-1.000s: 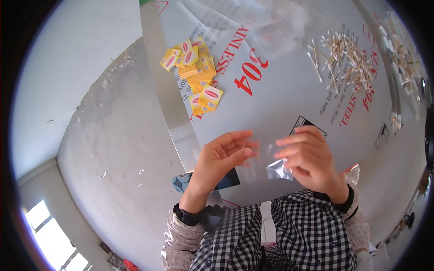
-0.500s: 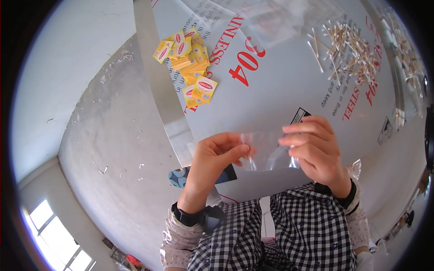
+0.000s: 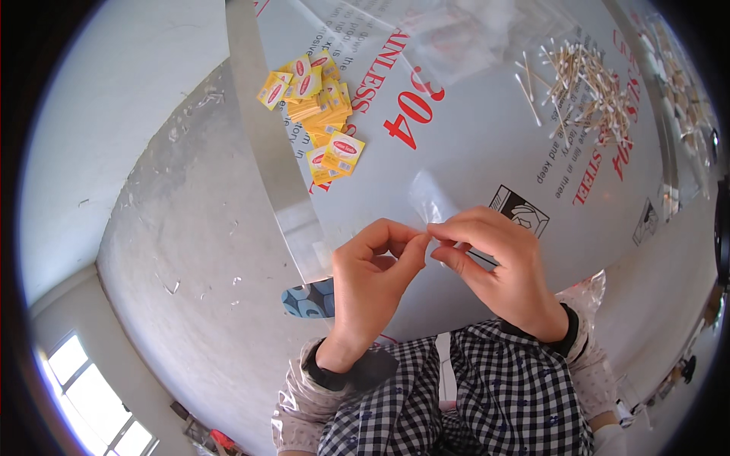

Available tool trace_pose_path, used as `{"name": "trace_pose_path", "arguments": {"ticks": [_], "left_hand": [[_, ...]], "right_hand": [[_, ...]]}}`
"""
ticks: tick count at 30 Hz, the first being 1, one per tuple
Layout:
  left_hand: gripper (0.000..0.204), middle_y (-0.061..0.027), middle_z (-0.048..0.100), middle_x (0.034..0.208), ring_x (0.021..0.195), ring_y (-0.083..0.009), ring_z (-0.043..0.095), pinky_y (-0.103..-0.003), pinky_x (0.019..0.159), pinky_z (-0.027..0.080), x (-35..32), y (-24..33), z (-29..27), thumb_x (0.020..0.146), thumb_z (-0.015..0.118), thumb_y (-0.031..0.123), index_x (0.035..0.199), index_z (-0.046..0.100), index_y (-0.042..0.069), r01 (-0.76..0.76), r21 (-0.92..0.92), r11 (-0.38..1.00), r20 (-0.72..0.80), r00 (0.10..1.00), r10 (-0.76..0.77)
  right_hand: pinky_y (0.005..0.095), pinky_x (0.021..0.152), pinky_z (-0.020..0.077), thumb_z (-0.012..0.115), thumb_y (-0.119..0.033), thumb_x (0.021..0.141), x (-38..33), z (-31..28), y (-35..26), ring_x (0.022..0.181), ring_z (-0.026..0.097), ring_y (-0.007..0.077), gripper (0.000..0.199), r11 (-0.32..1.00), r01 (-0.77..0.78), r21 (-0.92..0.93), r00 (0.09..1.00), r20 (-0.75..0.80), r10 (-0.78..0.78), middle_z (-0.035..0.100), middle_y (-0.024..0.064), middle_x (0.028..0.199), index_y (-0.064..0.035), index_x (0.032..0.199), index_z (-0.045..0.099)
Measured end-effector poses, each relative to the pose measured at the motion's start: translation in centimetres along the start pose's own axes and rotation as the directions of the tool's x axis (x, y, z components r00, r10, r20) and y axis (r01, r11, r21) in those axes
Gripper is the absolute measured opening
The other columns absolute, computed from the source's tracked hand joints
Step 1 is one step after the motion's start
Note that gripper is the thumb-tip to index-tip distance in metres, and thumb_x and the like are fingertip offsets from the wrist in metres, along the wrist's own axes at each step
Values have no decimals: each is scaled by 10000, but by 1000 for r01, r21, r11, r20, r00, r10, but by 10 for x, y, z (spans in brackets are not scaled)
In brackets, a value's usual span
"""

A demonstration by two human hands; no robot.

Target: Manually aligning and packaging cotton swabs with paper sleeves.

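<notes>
A small clear plastic bag [image 3: 430, 199] stands up from between my two hands, over the near part of the table. My left hand [image 3: 380, 262] is closed, thumb and forefinger pinching the bag's near edge. Fingertips almost meeting the left ones, my right hand [image 3: 490, 254] bends over the same edge, its thumb and forefinger close together at the plastic. Where exactly the right fingertips grip is partly hidden. To the far left lies a pile of small yellow paper packets [image 3: 319, 106], and at the far right a loose heap of cotton swabs [image 3: 589, 83].
The table [image 3: 471, 163] is covered in grey printed film. More clear plastic bags [image 3: 464, 38] lie at its far edge. A metal strip [image 3: 277, 190] runs along the left side, with a blue patterned object [image 3: 308, 299] by its near corner. Clear plastic wrap [image 3: 589, 289] sits beside my right wrist.
The bag was stretched flat between my hands; now it points away from me. My hands have come together at its near edge, the right one moving left.
</notes>
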State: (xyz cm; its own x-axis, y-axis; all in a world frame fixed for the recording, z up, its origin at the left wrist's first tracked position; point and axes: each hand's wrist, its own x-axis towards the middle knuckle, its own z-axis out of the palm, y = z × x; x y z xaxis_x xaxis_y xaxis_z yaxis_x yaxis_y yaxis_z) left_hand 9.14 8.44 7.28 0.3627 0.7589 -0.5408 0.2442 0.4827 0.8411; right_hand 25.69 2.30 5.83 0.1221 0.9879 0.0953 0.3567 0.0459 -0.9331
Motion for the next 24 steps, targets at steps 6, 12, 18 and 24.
{"name": "trace_pose_path", "arguments": {"ticks": [6, 12, 18, 24], "left_hand": [[104, -21, 680, 805, 713, -61, 607, -194, 627, 478, 0, -5, -2, 928, 701, 67, 920, 672, -32, -17, -109, 994, 27, 999, 20], [93, -24, 685, 790, 702, -62, 615, -198, 623, 482, -1, -7, -2, 921, 710, 63, 904, 681, -23, -122, -35, 992, 41, 991, 123], [88, -1, 659, 756, 682, -29, 576, -192, 602, 452, 0, -10, 1, 908, 709, 50, 872, 667, -18, -136, 36, 990, 25, 990, 136], [137, 46, 610, 709, 646, -5, 519, -180, 576, 409, 0, -10, -1, 895, 706, 56, 805, 621, -3, -48, -35, 998, -7, 999, 48]], "right_hand": [[267, 662, 550, 765, 33, 802, 2, -1, -2, 786, 695, 170, 224, 980, -125, 155, 992, 43, 120, 704, 98, 917, 15, 1014, 695], [246, 665, 537, 730, -7, 846, 3, -4, 0, 742, 688, 138, 109, 772, -476, 421, 878, 191, 438, 714, 83, 872, 19, 949, 707], [278, 572, 513, 710, 39, 792, 1, 8, 0, 625, 657, 186, 133, 996, -68, -65, 997, -43, 65, 667, 67, 781, -11, 881, 624], [313, 485, 459, 697, 74, 734, 2, 15, 10, 600, 605, 217, 220, 955, 97, -282, 977, -154, -145, 601, 54, 758, -39, 903, 615]]}}
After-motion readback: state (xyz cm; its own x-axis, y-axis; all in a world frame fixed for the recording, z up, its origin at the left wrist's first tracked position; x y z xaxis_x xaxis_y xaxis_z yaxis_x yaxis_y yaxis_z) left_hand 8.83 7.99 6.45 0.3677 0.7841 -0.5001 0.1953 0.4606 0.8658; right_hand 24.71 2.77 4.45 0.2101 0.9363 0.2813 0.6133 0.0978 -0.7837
